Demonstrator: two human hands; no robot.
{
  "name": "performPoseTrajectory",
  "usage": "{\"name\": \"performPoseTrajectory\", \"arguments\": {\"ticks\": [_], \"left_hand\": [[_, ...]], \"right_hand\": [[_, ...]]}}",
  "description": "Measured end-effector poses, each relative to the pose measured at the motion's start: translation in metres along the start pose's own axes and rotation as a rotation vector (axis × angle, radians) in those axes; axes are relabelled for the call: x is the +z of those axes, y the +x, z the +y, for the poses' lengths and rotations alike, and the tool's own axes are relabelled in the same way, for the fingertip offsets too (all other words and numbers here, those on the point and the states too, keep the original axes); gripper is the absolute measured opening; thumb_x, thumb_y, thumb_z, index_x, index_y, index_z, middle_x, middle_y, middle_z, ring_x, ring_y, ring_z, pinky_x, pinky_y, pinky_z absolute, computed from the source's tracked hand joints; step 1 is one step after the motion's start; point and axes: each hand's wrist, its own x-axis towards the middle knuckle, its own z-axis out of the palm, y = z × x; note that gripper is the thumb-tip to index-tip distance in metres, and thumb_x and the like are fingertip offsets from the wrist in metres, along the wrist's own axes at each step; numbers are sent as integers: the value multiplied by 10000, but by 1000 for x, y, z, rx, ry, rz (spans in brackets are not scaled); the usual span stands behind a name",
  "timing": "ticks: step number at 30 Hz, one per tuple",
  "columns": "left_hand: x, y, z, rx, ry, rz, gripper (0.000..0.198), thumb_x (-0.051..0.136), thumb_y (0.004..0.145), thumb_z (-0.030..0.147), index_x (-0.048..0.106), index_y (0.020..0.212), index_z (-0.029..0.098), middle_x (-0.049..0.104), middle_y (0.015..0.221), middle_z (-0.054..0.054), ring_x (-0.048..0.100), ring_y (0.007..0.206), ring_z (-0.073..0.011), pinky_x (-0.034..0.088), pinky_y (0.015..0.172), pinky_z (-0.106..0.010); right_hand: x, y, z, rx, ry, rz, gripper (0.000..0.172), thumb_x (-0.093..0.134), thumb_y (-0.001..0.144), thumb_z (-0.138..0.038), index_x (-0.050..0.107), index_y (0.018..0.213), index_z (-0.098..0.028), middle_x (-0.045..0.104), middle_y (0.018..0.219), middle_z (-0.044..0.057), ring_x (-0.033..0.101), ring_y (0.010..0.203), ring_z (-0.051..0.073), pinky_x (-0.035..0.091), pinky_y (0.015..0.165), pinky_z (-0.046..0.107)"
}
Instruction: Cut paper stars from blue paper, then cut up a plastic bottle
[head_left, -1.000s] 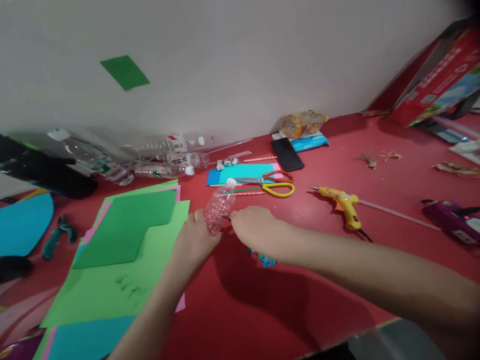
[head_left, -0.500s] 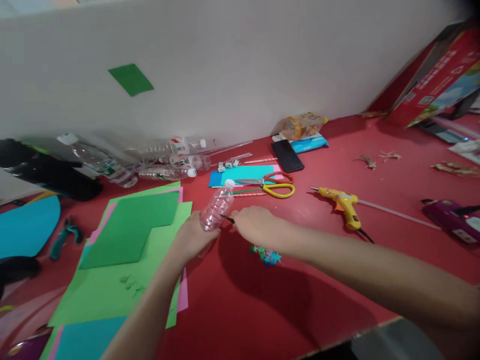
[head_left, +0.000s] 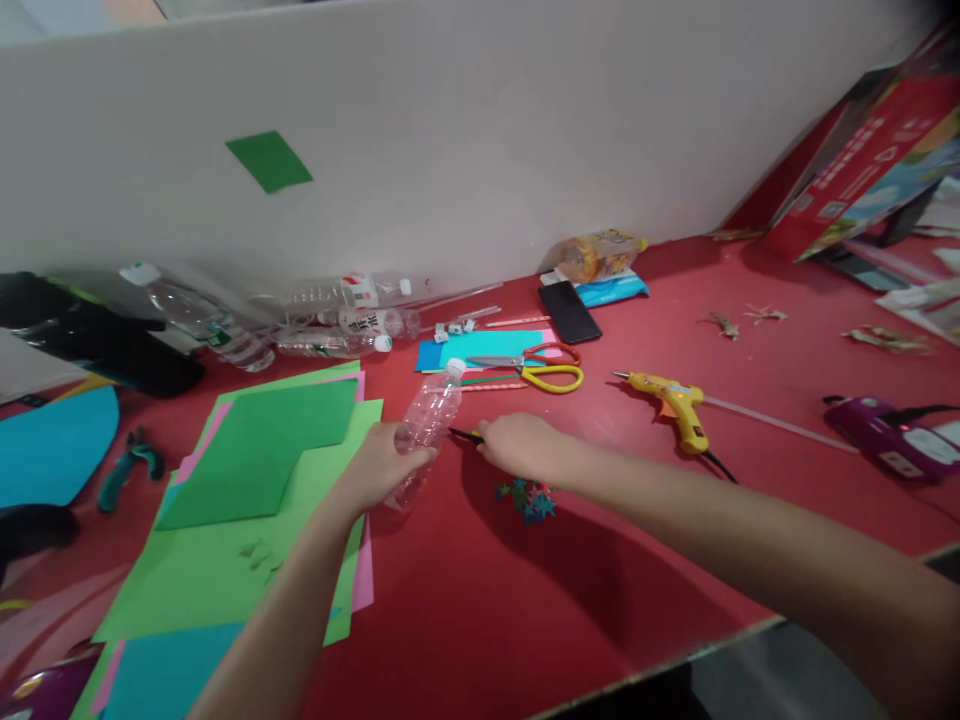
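Note:
A clear plastic bottle (head_left: 431,405) with a white cap stands tilted over the red table, its cap leaning to the far right. My left hand (head_left: 381,465) is wrapped around its lower half. In my right hand (head_left: 517,445) is a utility knife (head_left: 466,436) with a dark, thin blade; most of its handle is hidden by my fingers. The blade points left at the bottle's right side, very close to it; whether it touches, I cannot tell. Small coloured foam stars (head_left: 534,500) lie in a pile just below my right wrist.
Green foam sheets (head_left: 262,450) lie at left, near pliers (head_left: 129,470). Scissors (head_left: 551,376), a phone (head_left: 570,311) and several bottles (head_left: 330,343) lie toward the wall. At right are a yellow glue gun (head_left: 679,408) with its cord and a purple device (head_left: 892,437).
The knife blade has drawn back slightly to the right from the bottle. More of the bottle's lower end now shows below my left hand. The view has shifted a little.

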Motion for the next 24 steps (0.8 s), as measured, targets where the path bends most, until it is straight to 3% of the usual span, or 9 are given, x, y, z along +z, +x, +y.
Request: {"name": "performPoseTrajectory", "arguments": {"ticks": [3, 8, 14, 20, 24], "left_hand": [[-1, -1, -5, -10, -37, -51, 377, 654, 613, 420, 660, 898, 172, 684, 915, -71, 640, 938, -284, 482, 881, -409], [-2, -3, -11, -36, -108, -65, 465, 539, 700, 405, 586, 1090, 156, 699, 1011, -88, 653, 970, -267, 500, 869, -401], [4, -3, -18, -22, -84, -66, 415, 481, 781, 405, 554, 1127, 188, 673, 1082, -90, 612, 1079, -286, 443, 956, -436], [9, -8, -15, 47, -18, -36, 542, 577, 778, 526, 504, 1190, 182, 612, 1209, -113, 572, 1141, -281, 417, 988, -410], [10, -11, -16, 80, 1, -21, 494, 549, 817, 508, 502, 1194, 192, 608, 1209, -110, 561, 1153, -280, 408, 1001, -430]], "right_hand": [[-10, -5, 3, -35, 9, 45, 234, 487, 950, -252, 682, 981, -126, 732, 864, 142, 689, 810, 262, 434, 610, 305], [-20, -12, 1, -35, 28, 116, 278, 455, 966, -314, 642, 1046, -124, 724, 851, 136, 673, 771, 251, 356, 556, 288], [-11, -13, -4, -15, 55, 148, 270, 455, 968, -331, 623, 1044, -134, 715, 809, 111, 657, 705, 226, 324, 533, 281], [-2, -9, -2, -25, 80, 165, 249, 485, 951, -331, 635, 1029, -149, 719, 811, 100, 654, 704, 225, 313, 529, 286], [1, -6, -1, 2, 104, 177, 259, 453, 962, -326, 630, 1014, -145, 721, 799, 96, 651, 670, 212, 278, 504, 283]]}}
